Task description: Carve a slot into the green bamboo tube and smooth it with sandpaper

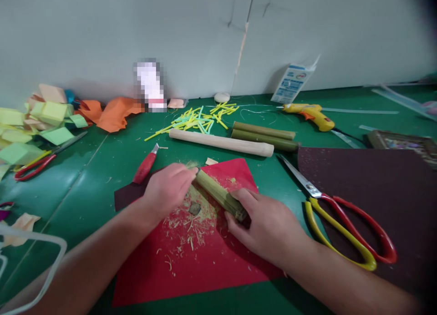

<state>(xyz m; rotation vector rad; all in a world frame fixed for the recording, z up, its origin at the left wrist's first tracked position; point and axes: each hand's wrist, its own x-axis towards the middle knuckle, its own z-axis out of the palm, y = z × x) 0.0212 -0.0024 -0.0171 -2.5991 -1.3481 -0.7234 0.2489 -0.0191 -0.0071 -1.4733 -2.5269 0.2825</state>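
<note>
My right hand (262, 219) is wrapped round the near end of a green bamboo piece (216, 192), which lies at a slant above a red sheet (205, 281). At the bamboo's far end, my left hand (170, 185) is closed in a pinch; a small dark edge shows at its fingertips, too little to name. Pale shavings and dust (191, 228) cover the middle of the sheet, with a small dark square scrap (195, 208) among them. Just beyond my left hand, a red-handled cutter (146, 165) rests on a dark sheet (126, 196).
Large red-and-yellow scissors (341, 224) lie on the right over a dark brown sheet (403, 192). Behind are a peeled pale stick (221, 143), green bamboo pieces (264, 137), yellow-green strips (194, 120) and a yellow glue gun (309, 114). Paper notes (44, 119) and other scissors (37, 166) sit left.
</note>
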